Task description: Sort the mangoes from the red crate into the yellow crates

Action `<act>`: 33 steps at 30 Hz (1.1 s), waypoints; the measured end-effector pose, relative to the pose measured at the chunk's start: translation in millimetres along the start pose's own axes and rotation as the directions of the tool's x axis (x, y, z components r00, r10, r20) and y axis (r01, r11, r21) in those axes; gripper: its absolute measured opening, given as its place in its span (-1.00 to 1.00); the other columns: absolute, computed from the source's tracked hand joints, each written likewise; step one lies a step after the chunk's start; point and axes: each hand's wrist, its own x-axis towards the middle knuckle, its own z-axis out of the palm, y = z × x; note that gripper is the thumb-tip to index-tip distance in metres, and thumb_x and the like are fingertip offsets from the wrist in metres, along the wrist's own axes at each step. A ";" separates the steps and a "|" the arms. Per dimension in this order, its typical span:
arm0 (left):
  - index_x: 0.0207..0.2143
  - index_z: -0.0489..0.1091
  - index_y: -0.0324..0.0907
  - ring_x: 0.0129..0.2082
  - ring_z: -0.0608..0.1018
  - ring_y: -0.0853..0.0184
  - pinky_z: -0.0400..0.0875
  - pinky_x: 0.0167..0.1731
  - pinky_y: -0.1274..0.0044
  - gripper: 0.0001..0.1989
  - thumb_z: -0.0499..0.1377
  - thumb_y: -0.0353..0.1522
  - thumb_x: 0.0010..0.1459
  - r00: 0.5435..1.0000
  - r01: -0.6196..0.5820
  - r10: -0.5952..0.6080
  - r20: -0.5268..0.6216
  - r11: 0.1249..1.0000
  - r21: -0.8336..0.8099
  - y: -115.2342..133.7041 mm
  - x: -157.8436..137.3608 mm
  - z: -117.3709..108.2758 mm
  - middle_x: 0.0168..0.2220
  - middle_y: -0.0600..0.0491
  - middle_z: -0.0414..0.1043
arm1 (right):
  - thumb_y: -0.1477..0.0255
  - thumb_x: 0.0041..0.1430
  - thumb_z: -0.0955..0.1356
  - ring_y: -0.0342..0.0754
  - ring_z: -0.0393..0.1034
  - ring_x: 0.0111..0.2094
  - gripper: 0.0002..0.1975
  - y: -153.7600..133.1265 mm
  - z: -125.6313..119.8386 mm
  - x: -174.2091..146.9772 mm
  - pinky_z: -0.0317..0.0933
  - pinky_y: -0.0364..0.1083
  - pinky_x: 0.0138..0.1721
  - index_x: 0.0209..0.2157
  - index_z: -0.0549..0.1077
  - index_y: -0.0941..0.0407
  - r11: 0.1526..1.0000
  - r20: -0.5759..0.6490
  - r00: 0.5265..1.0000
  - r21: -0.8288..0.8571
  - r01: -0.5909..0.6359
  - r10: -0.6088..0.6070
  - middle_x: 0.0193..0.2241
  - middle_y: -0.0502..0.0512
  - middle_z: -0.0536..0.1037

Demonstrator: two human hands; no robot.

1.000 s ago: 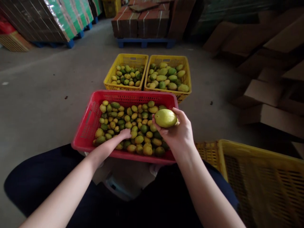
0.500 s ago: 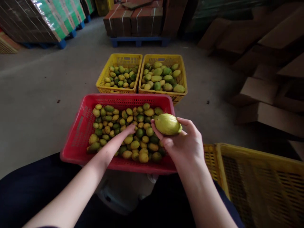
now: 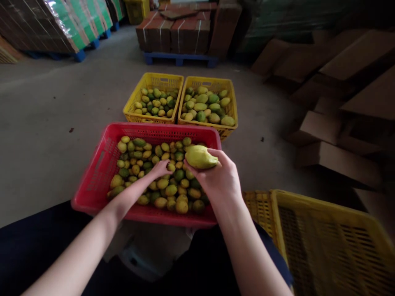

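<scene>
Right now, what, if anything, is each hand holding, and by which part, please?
Right hand: a large fruit, by underside and right end. Left hand: at a small fruit; grip unclear.

strapped cartons (image 3: 189, 41) sit on a blue pallet (image 3: 180, 56) on the grey floor (image 3: 101, 86), with a wrapped stack (image 3: 58, 26) on blue supports (image 3: 80, 56) to their left and a yellow bin (image 3: 137, 12) between. cardboard boxes (image 3: 336, 160) lie heaped at right.
</scene>
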 end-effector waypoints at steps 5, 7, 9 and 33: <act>0.03 0.27 -0.25 -0.04 0.47 0.22 0.37 -0.05 0.42 -0.58 0.08 -0.27 0.14 0.989 -0.068 -0.015 -0.147 0.835 -0.546 -2.9 -21.9 -44.5 0.00 -0.12 0.42 | 0.56 -0.17 0.37 -0.01 0.42 -0.24 -0.86 16.8 4.3 -3.1 0.39 0.06 -0.18 -0.46 0.39 0.11 0.995 0.089 0.995 -0.076 0.059 -0.052 -0.41 0.00 0.51; 0.04 0.25 -0.25 -0.07 0.50 0.25 0.39 -0.07 0.42 -0.59 -0.04 -0.23 0.22 0.991 -0.102 -0.003 -0.136 0.644 -0.758 0.5 -51.4 -68.4 -0.02 -0.12 0.42 | 0.50 -0.17 0.42 -0.02 0.42 -0.26 -0.83 29.9 7.6 -9.0 0.39 0.00 -0.24 -0.44 0.40 0.08 0.968 0.106 0.980 -0.173 0.182 -0.166 -0.38 -0.02 0.52; 0.03 0.26 -0.23 -0.09 0.51 0.26 0.40 -0.07 0.42 -0.56 -0.03 -0.16 0.21 0.986 -0.154 0.034 -0.163 0.555 -0.817 4.2 -84.5 -91.3 -0.04 -0.10 0.44 | 0.43 -0.16 0.46 -0.04 0.42 -0.28 -0.77 43.7 11.0 -15.5 0.37 -0.06 -0.27 -0.38 0.42 0.06 0.881 0.194 0.944 -0.349 0.320 -0.267 -0.35 -0.02 0.54; 0.00 0.29 -0.11 -0.07 0.45 0.27 0.35 0.00 0.43 -0.57 0.26 -0.29 0.07 0.520 -0.517 0.563 -0.642 0.806 0.289 -2.9 -184.3 -92.2 -0.13 -0.02 0.39 | 0.41 0.02 0.45 0.11 0.39 -0.07 -0.37 93.1 -17.8 -16.1 0.35 0.09 -0.08 0.13 0.23 0.06 -0.462 0.888 0.131 -0.349 0.815 -0.441 -0.07 0.23 0.47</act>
